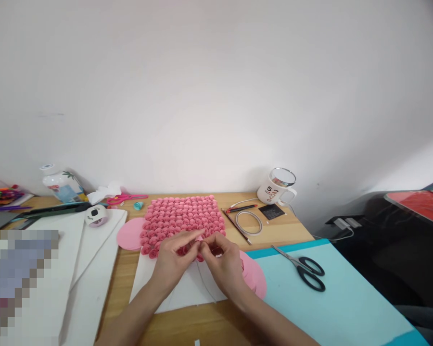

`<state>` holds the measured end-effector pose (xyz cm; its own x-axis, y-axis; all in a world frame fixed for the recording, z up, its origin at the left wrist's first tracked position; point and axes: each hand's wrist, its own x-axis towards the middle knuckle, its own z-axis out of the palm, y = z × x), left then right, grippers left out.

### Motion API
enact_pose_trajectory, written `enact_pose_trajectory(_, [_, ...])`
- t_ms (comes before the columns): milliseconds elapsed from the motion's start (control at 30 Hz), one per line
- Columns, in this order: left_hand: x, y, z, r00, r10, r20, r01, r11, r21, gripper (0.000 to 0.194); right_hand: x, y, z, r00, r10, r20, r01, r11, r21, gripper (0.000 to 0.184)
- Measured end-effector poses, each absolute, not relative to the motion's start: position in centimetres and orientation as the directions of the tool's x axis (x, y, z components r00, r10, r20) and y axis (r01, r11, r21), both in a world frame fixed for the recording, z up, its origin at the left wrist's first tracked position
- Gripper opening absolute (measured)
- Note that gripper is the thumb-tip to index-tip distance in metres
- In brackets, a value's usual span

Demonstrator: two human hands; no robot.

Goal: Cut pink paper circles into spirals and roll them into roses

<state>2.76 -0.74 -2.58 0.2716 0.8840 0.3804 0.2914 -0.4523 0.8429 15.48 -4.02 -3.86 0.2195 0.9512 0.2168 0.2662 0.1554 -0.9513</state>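
Both hands meet over the middle of the desk with fingertips pinched together. My left hand (173, 254) and my right hand (224, 262) share a small piece of pink paper (199, 238), mostly hidden by the fingers. Just behind them spread dense rows of rolled pink paper roses (182, 211). The roses cover the back of a white sheet (155, 288), whose front part shows bare under my wrists. Pink paper circles (256, 276) lie beside my right wrist, partly covered by it. Another pink circle stack (130, 234) rests left of the roses.
Black-handled scissors (308, 271) lie on a light blue board (346, 298) at right. A white mug (277, 186), a coiled cable (248, 223) and pencils (238, 228) stand or lie behind. At left are white boards (97, 269), a bottle (62, 185) and pink scissors (124, 198).
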Motion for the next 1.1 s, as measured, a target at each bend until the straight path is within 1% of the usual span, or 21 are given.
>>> enact_pose_trajectory(67, [2.8, -0.7, -2.7, 0.283, 0.870, 0.404, 0.268, -0.477, 0.837, 0.022, 15.5, -4.0, -4.0, 0.227, 0.948, 0.225, 0.286, 0.156, -0.945, 0.019])
enact_pose_trajectory(167, [2.8, -0.7, -2.8, 0.264, 0.871, 0.415, 0.249, -0.477, 0.843, 0.021, 15.3, -3.9, -4.4, 0.236, 0.940, 0.247, 0.366, 0.150, -0.918, 0.018])
enact_pose_trajectory(233, [2.7, -0.7, -2.8, 0.239, 0.888, 0.393, 0.238, -0.446, 0.863, 0.020, 15.2, -3.9, -4.4, 0.213, 0.941, 0.263, 0.416, 0.156, -0.896, 0.017])
enact_pose_trajectory(333, [2.6, -0.6, -2.6, 0.190, 0.916, 0.353, 0.211, -0.389, 0.897, 0.019, 16.1, -3.3, -3.9, 0.126, 0.945, 0.303, 0.432, 0.223, -0.874, 0.013])
enact_pose_trajectory(400, [2.5, -0.4, -2.5, 0.142, 0.935, 0.324, 0.186, -0.347, 0.919, 0.018, 17.9, -2.6, -3.2, 0.105, 0.936, 0.336, 0.495, 0.244, -0.834, 0.012])
enact_pose_trajectory(433, [2.4, -0.2, -2.5, 0.116, 0.945, 0.306, 0.167, -0.322, 0.932, 0.019, 19.1, -2.2, -2.8, 0.098, 0.936, 0.337, 0.586, 0.219, -0.780, 0.013])
enact_pose_trajectory(467, [2.4, -0.1, -2.4, 0.094, 0.954, 0.284, 0.145, -0.295, 0.944, 0.019, 20.5, -1.8, -2.4, 0.087, 0.945, 0.316, 0.726, 0.157, -0.669, 0.016])
enact_pose_trajectory(500, [2.3, -0.1, -2.4, 0.076, 0.962, 0.263, 0.124, -0.271, 0.955, 0.019, 21.9, -1.4, -2.1, 0.084, 0.960, 0.266, 0.862, 0.064, -0.502, 0.020])
enact_pose_trajectory(533, [2.3, 0.0, -2.4, 0.062, 0.967, 0.246, 0.106, -0.251, 0.962, 0.020, 23.3, -1.1, -2.0, 0.100, 0.965, 0.244, 0.900, 0.016, -0.435, 0.021])
enact_pose_trajectory(633, [2.2, 0.1, -2.2, 0.009, 0.975, 0.223, 0.084, -0.223, 0.971, 0.020, 26.6, -0.6, -2.4, 0.134, 0.975, 0.176, 0.943, -0.071, -0.326, 0.025])
enact_pose_trajectory(733, [2.1, 0.0, -2.1, -0.072, 0.969, 0.234, 0.068, -0.230, 0.971, 0.020, 28.2, -0.6, -3.4, 0.166, 0.979, 0.122, 0.957, -0.130, -0.261, 0.024])
enact_pose_trajectory(867, [2.1, 0.0, -2.0, -0.149, 0.967, 0.206, 0.017, -0.206, 0.978, 0.024, 27.9, -1.2, -3.1, 0.172, 0.973, 0.157, 0.963, -0.132, -0.236, 0.021])
enact_pose_trajectory(933, [2.1, 0.0, -2.0, -0.153, 0.977, 0.150, -0.024, -0.156, 0.988, 0.027, 26.4, -1.9, -2.5, 0.131, 0.966, 0.225, 0.959, -0.066, -0.274, 0.016])
enact_pose_trajectory(967, [2.1, 0.0, -2.0, -0.141, 0.984, 0.111, -0.052, -0.120, 0.991, 0.029, 25.4, -2.4, -2.4, 0.087, 0.960, 0.266, 0.953, -0.002, -0.304, 0.015])
enact_pose_trajectory(1000, [2.1, 0.0, -2.1, -0.125, 0.990, 0.068, -0.085, -0.079, 0.993, 0.030, 24.2, -2.9, -2.3, -0.003, 0.919, 0.395, 0.906, 0.169, -0.387, 0.015])
enact_pose_trajectory(1033, [2.2, 0.0, -2.2, -0.112, 0.993, 0.026, -0.126, -0.040, 0.991, 0.031, 22.9, -3.4, -2.4, -0.086, 0.857, 0.508, 0.847, 0.332, -0.416, 0.015])
enact_pose_trajectory(1067, [2.2, 0.1, -2.3, -0.103, 0.995, -0.013, -0.172, -0.005, 0.985, 0.032, 21.6, -3.8, -2.5, -0.163, 0.796, 0.583, 0.801, 0.452, -0.394, 0.015])
enact_pose_trajectory(1100, [2.3, 0.1, -2.4, -0.095, 0.994, -0.049, -0.221, 0.027, 0.975, 0.034, 20.3, -4.3, -2.8, -0.228, 0.744, 0.628, 0.779, 0.527, -0.341, 0.016])
